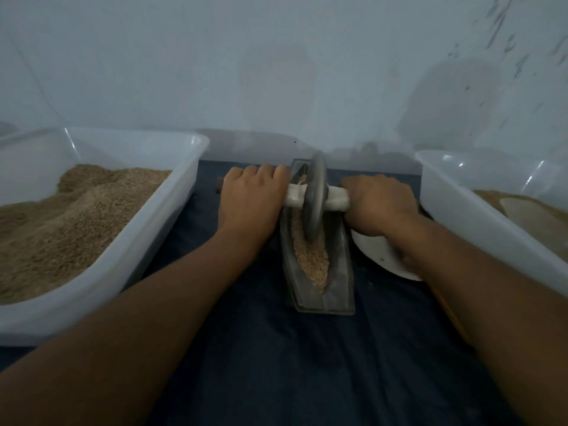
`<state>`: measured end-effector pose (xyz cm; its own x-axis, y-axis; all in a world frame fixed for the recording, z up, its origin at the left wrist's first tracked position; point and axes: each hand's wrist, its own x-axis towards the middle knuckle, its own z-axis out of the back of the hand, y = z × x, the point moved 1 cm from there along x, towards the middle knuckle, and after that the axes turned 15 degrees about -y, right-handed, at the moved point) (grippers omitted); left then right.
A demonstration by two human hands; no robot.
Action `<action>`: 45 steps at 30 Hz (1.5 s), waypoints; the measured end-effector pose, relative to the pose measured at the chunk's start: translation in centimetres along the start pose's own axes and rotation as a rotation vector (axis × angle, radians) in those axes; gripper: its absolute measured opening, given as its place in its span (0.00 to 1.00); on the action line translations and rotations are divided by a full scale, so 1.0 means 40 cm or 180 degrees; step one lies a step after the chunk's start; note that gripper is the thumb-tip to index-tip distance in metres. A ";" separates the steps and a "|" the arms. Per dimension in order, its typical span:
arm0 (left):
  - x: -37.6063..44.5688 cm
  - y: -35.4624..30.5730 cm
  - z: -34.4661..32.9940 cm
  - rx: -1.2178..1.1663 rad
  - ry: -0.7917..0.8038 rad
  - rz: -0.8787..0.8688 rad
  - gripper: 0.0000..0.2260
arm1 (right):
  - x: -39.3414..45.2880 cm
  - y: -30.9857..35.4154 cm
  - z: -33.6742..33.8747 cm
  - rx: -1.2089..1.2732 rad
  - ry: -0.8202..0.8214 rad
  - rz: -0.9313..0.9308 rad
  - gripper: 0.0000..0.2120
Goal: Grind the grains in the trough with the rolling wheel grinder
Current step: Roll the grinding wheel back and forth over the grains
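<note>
While hands (313,207) grip wheel (315,195), trough (338,290) sits on dk cloth (276,364).

**One head camera, looking down and forward over the arms**

I have a single view, worn on the person's head. It faces forward and tilts down, so both forearms run up from the bottom corners toward the middle of the frame. The left hand (250,199) and right hand (379,204) sit close to centre, near enough to make out knuckles. The wide lens bows the edges: the left tub (116,256) and the right tub (479,216) curve outward at the sides. The pale wall (276,72) fills the whole upper part, just behind the dark cloth (276,364). With no second view, nothing overlaps.
</note>
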<state>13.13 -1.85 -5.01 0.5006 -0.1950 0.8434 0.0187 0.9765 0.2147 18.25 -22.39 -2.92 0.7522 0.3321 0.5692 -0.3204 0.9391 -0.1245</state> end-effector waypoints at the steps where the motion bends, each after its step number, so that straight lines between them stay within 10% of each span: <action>1: 0.011 0.002 -0.008 0.0033 0.0044 0.0000 0.10 | 0.015 -0.005 -0.004 0.0026 0.0182 -0.0022 0.09; 12: 0.088 0.015 -0.059 0.0165 0.0314 -0.0117 0.07 | 0.121 -0.025 -0.015 0.0310 0.1520 -0.0002 0.15; 31: -0.096 -0.032 0.094 0.0090 -0.0642 0.0088 0.05 | -0.149 0.042 0.043 0.0124 -0.1481 0.0064 0.12; 45: -0.088 -0.030 0.077 0.0212 -0.0721 0.0020 0.04 | -0.144 0.043 0.027 -0.0016 -0.1616 -0.0031 0.10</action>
<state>8.67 -2.62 -6.72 0.2934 -0.2118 0.9322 -0.0446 0.9710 0.2347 12.75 -22.79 -5.52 0.3798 0.2395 0.8935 -0.3110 0.9427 -0.1205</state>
